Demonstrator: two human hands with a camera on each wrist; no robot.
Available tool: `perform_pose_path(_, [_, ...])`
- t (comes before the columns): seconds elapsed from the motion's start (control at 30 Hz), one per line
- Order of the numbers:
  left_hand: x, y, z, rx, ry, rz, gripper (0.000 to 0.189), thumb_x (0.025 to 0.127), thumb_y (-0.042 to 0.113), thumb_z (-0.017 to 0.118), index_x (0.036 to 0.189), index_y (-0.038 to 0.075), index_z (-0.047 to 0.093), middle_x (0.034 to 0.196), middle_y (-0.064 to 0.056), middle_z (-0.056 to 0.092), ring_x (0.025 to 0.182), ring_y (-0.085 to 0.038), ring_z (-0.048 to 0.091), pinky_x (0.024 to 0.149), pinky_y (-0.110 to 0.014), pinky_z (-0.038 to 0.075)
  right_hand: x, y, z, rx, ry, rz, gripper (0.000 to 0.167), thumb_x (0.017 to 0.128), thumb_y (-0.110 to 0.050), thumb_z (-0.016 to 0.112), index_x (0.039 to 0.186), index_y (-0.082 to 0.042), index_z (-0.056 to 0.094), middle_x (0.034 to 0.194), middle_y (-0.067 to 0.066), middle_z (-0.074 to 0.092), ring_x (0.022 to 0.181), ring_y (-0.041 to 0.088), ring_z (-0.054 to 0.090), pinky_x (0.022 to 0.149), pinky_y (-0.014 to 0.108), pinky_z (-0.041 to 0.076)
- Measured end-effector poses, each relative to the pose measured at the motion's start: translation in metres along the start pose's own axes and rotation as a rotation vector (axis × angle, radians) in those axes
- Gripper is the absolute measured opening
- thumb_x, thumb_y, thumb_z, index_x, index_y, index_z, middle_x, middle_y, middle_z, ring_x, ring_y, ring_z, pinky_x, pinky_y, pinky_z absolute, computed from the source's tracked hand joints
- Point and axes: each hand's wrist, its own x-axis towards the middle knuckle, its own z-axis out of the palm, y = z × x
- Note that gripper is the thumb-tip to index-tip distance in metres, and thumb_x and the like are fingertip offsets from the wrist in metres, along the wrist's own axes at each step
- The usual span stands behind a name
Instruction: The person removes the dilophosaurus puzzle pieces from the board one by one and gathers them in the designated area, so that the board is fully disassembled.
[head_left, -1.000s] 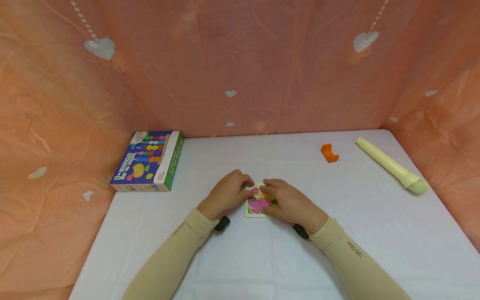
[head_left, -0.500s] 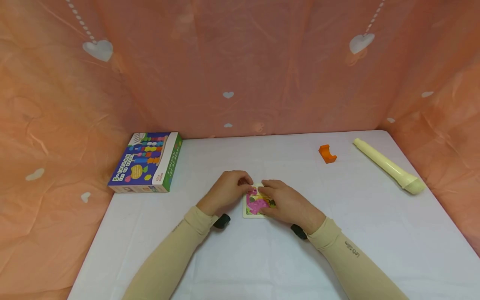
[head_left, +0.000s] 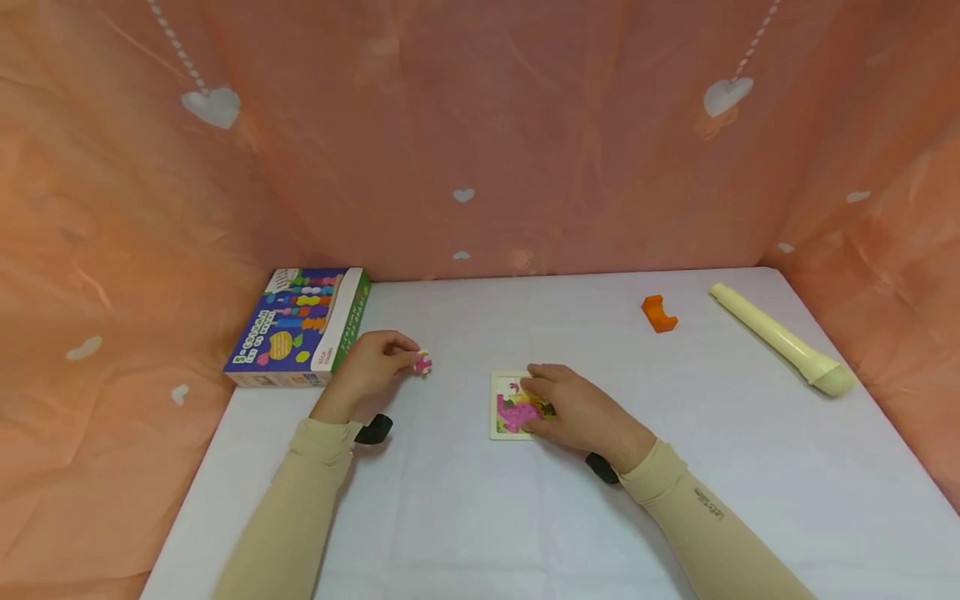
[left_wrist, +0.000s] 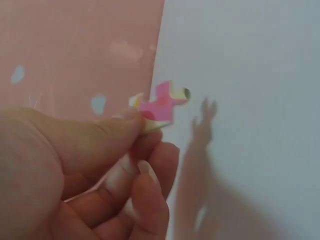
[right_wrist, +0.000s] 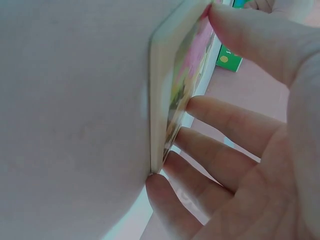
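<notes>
Lying at the left of the white surface point(head_left: 450, 517), a box point(head_left: 288, 329) is printed with coloured beads on a purple top, its green side turned to the right. That side is partly covered, in the head view, by the left grip point(head_left: 367, 367); whether the two are touching cannot be told. Between thumb and fingers a small pink and cream puzzle piece point(head_left: 423, 363) is pinched, held up off the surface, and a shadow point(left_wrist: 202, 130) is cast beside it in the left wrist view. Farther right, near the middle, a square puzzle board point(head_left: 512, 435) is laid flat on the surface; pink, yellow and green are shown within its cream frame, with a pale patch toward the upper left. Its right part is covered by the right grip point(head_left: 577, 408), which is spread, the thumb and separated fingertips being rested on the board and its edge. Well apart, farther right and back, an orange block point(head_left: 659, 314) with a curved notch is seen. Beyond it, a pale yellow tube point(head_left: 780, 337) is laid slantwise, its wider end turned to the near right. At the far right, an orange cloth point(head_left: 885, 275) is hung, printed with pale hearts.
</notes>
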Motion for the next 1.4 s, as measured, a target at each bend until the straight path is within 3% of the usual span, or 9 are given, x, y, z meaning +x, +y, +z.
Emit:
perform_pose_path(0.23, [0.000,-0.012,-0.013,0.014,0.028,-0.030,0.021,0.108,0.020,0.067,0.117,0.003,0.077,0.110,-0.015,0.076,0.099,-0.026,0.067,0.084,-0.029,0.055,0.001,0.000,0.000,0.016,-0.011,0.005,0.065,0.096,-0.034,0.083,0.149,-0.003,0.063,0.165,0.017,0.050,0.154,0.038,0.047,0.123,0.052,0.044])
perform_pose_path(0.43, [0.000,-0.013,-0.010,0.055,0.051,-0.029,0.021,0.108,0.019,0.067,0.114,0.002,0.077,0.106,-0.015,0.076,0.096,-0.026,0.066,0.084,-0.031,0.054,0.000,-0.001,0.000,0.006,-0.014,0.014,0.066,0.096,-0.036,0.083,0.151,-0.004,0.062,0.166,0.016,0.050,0.154,0.038,0.047,0.123,0.053,0.044])
perform_pose_path(0.77, [0.001,-0.014,-0.006,0.035,0.029,-0.104,0.021,0.109,0.019,0.065,0.114,0.003,0.077,0.112,-0.016,0.074,0.104,-0.029,0.063,0.094,-0.040,0.055,0.000,0.000,0.000,0.008,-0.014,0.016,0.067,0.095,-0.035,0.084,0.151,-0.004,0.061,0.165,0.015,0.051,0.154,0.038,0.047,0.125,0.053,0.042])
perform_pose_path(1.07, [0.001,-0.015,-0.006,0.072,0.051,-0.087,0.023,0.108,0.022,0.066,0.117,0.003,0.076,0.116,-0.017,0.074,0.108,-0.031,0.064,0.099,-0.046,0.054,0.002,0.004,-0.001,0.006,-0.015,0.021,0.067,0.095,-0.034,0.085,0.151,-0.006,0.061,0.166,0.015,0.050,0.155,0.038,0.046,0.125,0.053,0.042])
perform_pose_path(1.23, [0.000,-0.004,0.000,0.104,0.087,-0.038,0.023,0.107,0.024,0.067,0.116,0.004,0.076,0.112,-0.015,0.075,0.105,-0.029,0.066,0.095,-0.044,0.054,0.003,0.007,-0.003,-0.013,-0.002,0.034,0.066,0.094,-0.039,0.085,0.146,-0.003,0.065,0.166,0.017,0.050,0.154,0.038,0.047,0.125,0.053,0.042])
perform_pose_path(1.4, [-0.005,0.022,0.022,0.122,0.064,0.084,0.016,0.104,0.023,0.073,0.110,0.009,0.078,0.101,-0.008,0.074,0.095,-0.023,0.065,0.087,-0.038,0.054,0.004,0.008,-0.005,-0.020,0.000,0.042,0.062,0.094,-0.039,0.085,0.141,-0.002,0.069,0.163,0.018,0.053,0.151,0.039,0.050,0.123,0.053,0.044])
